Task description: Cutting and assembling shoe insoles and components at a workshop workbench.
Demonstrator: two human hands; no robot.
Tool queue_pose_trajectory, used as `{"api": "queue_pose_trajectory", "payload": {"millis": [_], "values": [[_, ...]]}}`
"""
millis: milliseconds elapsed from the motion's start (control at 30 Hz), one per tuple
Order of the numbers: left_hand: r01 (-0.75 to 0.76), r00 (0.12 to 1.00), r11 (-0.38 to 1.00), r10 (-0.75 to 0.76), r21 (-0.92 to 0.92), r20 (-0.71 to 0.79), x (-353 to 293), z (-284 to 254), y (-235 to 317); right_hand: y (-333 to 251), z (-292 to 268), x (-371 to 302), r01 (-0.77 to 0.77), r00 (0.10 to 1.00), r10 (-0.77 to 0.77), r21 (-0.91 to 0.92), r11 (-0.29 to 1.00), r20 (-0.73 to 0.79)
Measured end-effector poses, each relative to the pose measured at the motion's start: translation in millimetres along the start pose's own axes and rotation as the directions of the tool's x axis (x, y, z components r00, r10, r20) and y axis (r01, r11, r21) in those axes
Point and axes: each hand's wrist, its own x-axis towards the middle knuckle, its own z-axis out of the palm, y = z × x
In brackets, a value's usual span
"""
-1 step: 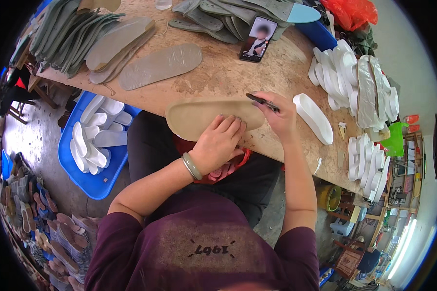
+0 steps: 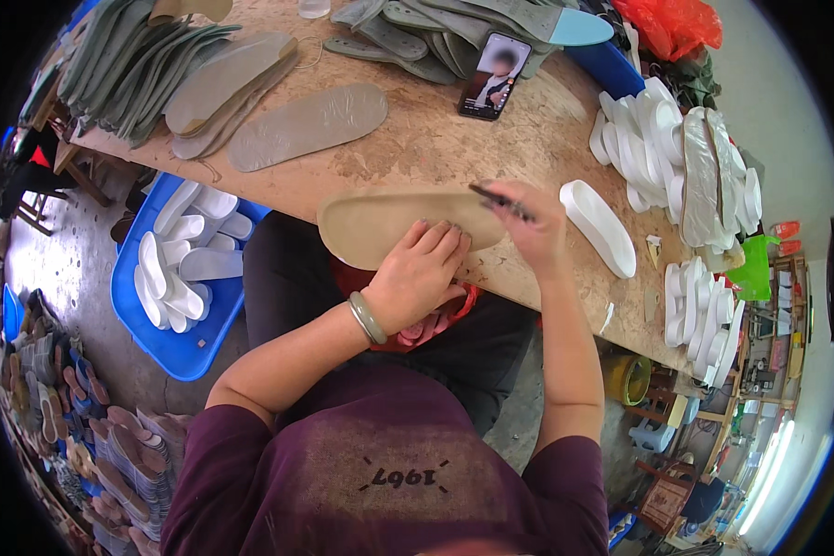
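Observation:
A large tan insole [image 2: 371,222] with a raised rim lies across the near edge of the table, in front of me. My left hand [image 2: 424,269] holds it down, fingers on its upper face and thumb by its near edge. At the insole's right end, my right hand [image 2: 536,222] is closed around a slim black pen-like tool [image 2: 502,200]. Blur hides the tool's exact kind, and I cannot tell whether its tip touches the insole. Just right of that hand lies a single white sole [image 2: 598,228].
White soles [image 2: 639,139] are stacked at the right, more fill a blue basin [image 2: 190,361] at the left. Grey insoles [image 2: 139,74] pile up at the far left. A phone [image 2: 494,76] leans against another grey pile. One flat grey-brown insole [image 2: 308,127] lies beyond my left hand.
My right hand and the black tool have shifted very slightly, and the tool looks more blurred. My left hand and the insole are almost unchanged.

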Motion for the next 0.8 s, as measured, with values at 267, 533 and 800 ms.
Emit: {"api": "queue_pose_trajectory", "payload": {"millis": [267, 533, 800], "values": [[-0.022, 0.999, 0.999, 0.021, -0.036, -0.025, 9.6, -6.3, -3.4, 5.0, -14.5, 1.1, -0.444, 0.843, 0.470, 0.153, 0.883, -0.261], [0.075, 0.994, 0.997, -0.076, 0.024, 0.075, 74.6, -15.7, -63.1, 36.9, -70.9, -45.3, -0.691, 0.601, 0.796, 0.453, 0.563, -0.072], [0.297, 0.913, 0.925, -0.202, -0.238, 0.354, 97.9, -6.0, -79.2, 63.3, -58.6, -82.1, -0.736, 0.668, 0.741, 0.087, 0.672, -0.070]]}}
